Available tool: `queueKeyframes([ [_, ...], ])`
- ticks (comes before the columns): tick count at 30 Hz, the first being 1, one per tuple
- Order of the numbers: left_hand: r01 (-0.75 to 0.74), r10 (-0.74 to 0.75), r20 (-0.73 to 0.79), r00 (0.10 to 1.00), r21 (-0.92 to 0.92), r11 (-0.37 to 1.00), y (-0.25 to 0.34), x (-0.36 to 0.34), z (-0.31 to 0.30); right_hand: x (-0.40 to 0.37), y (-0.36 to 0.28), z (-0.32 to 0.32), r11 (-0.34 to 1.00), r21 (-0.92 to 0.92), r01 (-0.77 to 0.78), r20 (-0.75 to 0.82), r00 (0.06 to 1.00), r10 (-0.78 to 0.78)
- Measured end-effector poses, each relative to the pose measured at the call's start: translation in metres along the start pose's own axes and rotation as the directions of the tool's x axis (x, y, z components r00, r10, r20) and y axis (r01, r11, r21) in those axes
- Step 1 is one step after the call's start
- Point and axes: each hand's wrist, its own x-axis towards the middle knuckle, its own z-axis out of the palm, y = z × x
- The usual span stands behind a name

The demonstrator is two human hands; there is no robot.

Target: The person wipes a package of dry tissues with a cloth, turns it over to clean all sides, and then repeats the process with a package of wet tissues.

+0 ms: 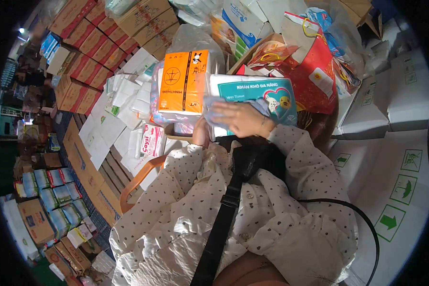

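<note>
A white and teal tissue package [243, 88] lies in front of me, with a heart and cartoon animals on its right side. My left hand [201, 132] is at its lower left corner, fingers closed on the edge and partly hidden. Over the package's lower part is my right hand [240, 119], slightly blurred, holding a thin grey-blue cloth [261, 105] against it. Cloth shows on both sides of the fingers. Just left of the package stands an orange-labelled pack [183, 82] in clear plastic.
Red gift bags [314, 71] stand behind at the right. White cartons [386, 162] with green symbols fill the right side. Small white packs [124, 93] are piled at the left, beyond an orange chair arm [140, 178]. Stacked brown-red boxes [88, 47] stand at the upper left.
</note>
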Motion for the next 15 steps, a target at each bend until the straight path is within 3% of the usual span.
queueKeyframes([
  [1,0.046,-0.046,-0.031,0.998,-0.008,0.999,0.002,-0.001,-0.001,-0.004,-0.005,0.0,0.996,0.063,0.058,0.044,0.997,-0.061],
  [4,0.006,-0.004,-0.018,1.0,0.123,0.992,0.005,-0.003,0.005,-0.032,0.002,-0.017,0.992,0.128,0.015,-0.021,1.0,-0.012],
  [5,-0.006,0.011,-0.018,1.0,0.243,0.97,0.003,-0.001,0.0,-0.043,0.001,-0.026,0.986,0.118,-0.122,-0.031,0.992,0.126],
  [9,0.065,-0.056,-0.043,0.997,0.257,0.964,0.009,0.002,0.003,-0.072,0.035,-0.038,0.868,0.012,-0.497,-0.286,0.83,0.479],
  [10,0.139,-0.135,-0.046,0.99,0.112,0.984,0.017,-0.001,0.013,-0.076,0.049,-0.026,0.867,0.012,-0.498,-0.286,0.829,0.48],
  [11,0.21,-0.212,-0.037,0.977,-0.036,0.977,0.023,-0.002,0.019,-0.08,0.062,-0.012,0.799,-0.09,-0.594,-0.36,0.768,0.53],
  [12,0.209,-0.21,-0.036,0.977,-0.034,0.977,0.023,0.001,0.015,-0.081,0.069,-0.005,0.708,-0.18,-0.683,-0.438,0.7,0.564],
  [13,0.158,-0.166,0.025,0.986,0.197,0.968,0.024,0.004,0.011,-0.068,0.06,-0.01,0.707,-0.181,-0.683,-0.441,0.699,0.563],
  [14,0.085,-0.135,0.094,0.986,0.412,0.907,0.023,0.007,0.008,-0.05,0.048,-0.01,0.679,-0.027,-0.734,-0.354,0.642,0.68],
  [15,0.083,-0.134,0.096,0.986,0.411,0.908,0.026,0.007,0.013,-0.032,0.035,-0.01,0.62,0.121,-0.775,-0.246,0.582,0.776],
])
